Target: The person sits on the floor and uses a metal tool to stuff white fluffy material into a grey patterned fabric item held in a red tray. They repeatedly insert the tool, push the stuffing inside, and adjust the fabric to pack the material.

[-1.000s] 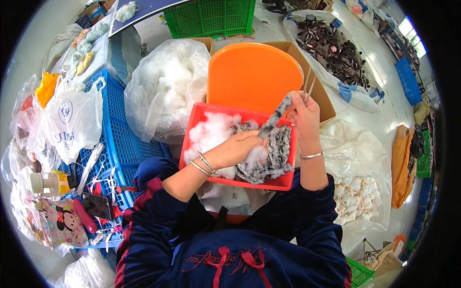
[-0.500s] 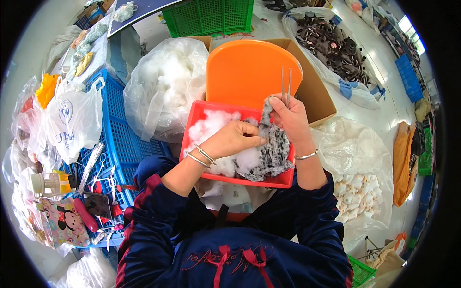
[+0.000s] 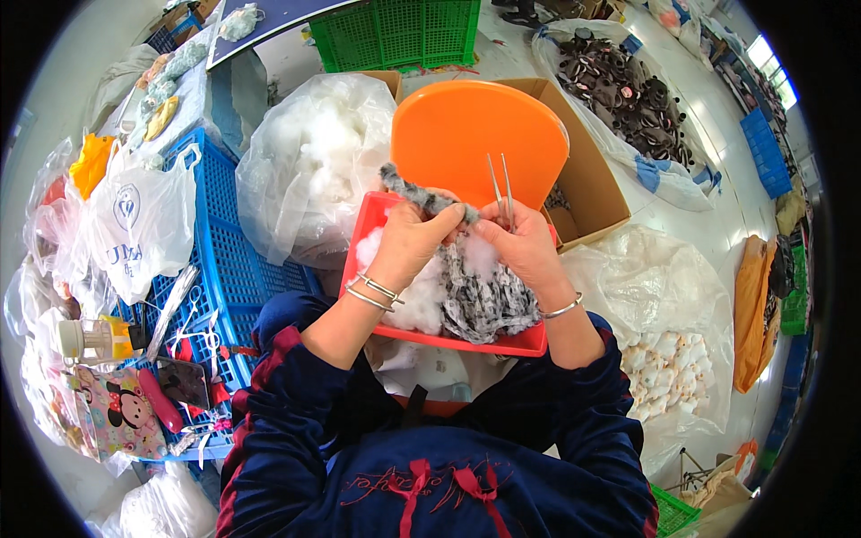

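A grey striped plush tube (image 3: pixel 414 192), like a small tail, is pinched between my two hands above a red tray (image 3: pixel 534 342). My left hand (image 3: pixel 414 240) grips its middle, and its far end points up to the left. The fingertips of my right hand (image 3: pixel 525 251) are closed on the end nearest them. Metal tweezers (image 3: pixel 500 179) are also tucked in that hand, with both tips pointing up and away. White fluffy stuffing (image 3: pixel 417 296) fills the tray's left side. Several grey and black plush pieces (image 3: pixel 489 300) are heaped on its right.
Behind the tray stands an orange chair back (image 3: pixel 480 134) beside a cardboard box (image 3: pixel 596 193). A clear bag of stuffing (image 3: pixel 318 152) sits to its left. Further left, a blue crate (image 3: pixel 215 260) carries scissors (image 3: pixel 208 342). To the right lies a bag of white pieces (image 3: pixel 668 368).
The plush tube has swung from upright at my right hand to slanting left, and my left hand now grips it. My right hand has moved left and nearer with the tweezers.
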A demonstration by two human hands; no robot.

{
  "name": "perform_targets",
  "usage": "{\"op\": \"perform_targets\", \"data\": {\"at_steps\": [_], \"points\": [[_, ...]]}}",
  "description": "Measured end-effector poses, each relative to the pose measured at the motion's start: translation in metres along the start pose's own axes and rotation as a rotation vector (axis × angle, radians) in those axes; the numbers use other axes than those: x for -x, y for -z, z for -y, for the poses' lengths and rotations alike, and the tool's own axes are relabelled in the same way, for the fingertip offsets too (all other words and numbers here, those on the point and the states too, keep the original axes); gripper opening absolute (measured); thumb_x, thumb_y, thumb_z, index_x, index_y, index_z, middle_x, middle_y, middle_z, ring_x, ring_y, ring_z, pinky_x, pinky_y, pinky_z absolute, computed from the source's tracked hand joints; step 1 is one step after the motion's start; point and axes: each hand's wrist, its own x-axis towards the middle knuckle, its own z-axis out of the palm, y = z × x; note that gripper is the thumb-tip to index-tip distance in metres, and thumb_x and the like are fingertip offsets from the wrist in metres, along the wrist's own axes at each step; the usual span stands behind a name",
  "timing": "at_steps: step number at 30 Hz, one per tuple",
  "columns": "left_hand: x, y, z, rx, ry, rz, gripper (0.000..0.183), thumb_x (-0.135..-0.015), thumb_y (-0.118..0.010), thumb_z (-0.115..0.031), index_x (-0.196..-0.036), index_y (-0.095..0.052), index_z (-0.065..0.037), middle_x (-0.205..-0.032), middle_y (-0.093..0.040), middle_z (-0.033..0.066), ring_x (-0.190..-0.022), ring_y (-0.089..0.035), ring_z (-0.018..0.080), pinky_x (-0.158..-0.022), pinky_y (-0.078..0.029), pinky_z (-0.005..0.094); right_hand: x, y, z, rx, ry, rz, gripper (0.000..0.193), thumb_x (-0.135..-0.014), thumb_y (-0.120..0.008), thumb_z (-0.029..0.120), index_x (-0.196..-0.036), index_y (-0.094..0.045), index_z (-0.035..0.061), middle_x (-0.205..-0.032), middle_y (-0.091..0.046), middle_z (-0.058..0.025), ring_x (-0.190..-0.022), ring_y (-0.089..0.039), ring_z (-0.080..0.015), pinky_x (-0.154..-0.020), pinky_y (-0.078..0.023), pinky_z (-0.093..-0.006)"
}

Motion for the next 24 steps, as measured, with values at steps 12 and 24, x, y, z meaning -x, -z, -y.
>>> {"op": "perform_targets", "data": {"at_steps": [12, 24], "points": [[0.001, 0.012, -0.014, 0.202, 0.060, -0.022, 0.020, -0.090, -0.067, -0.019, -0.084, -0.065, 0.000, -0.071, -0.064, 0.0037, -0.059, -0.057, 0.0094, -0.056, -0.045, 0.0222, 0.003, 0.028, -0.004, 0.461, -0.058, 0.112, 0.009, -0.086, -0.068, 0.010, -0.088, -0.065, 0.0027, -0.071, -0.055, 0.0031, -0.067, -0.047, -0.0050, -0.060, -0.039, -0.0216], [0.009, -0.009, -0.002, 0.190, 0.077, 0.017, 0.022, -0.088, -0.071, -0.023, -0.083, -0.067, -0.002, -0.070, -0.062, 0.0002, -0.059, -0.053, 0.0059, -0.053, -0.041, 0.0213, 0.008, -0.013, -0.009, 0.204, 0.284, -0.064, 0.035, -0.080, -0.073, 0.003, -0.113, -0.061, 0.0026, -0.088, -0.059, 0.0027, -0.070, -0.047, -0.0038, -0.061, -0.039, -0.0201]]}}
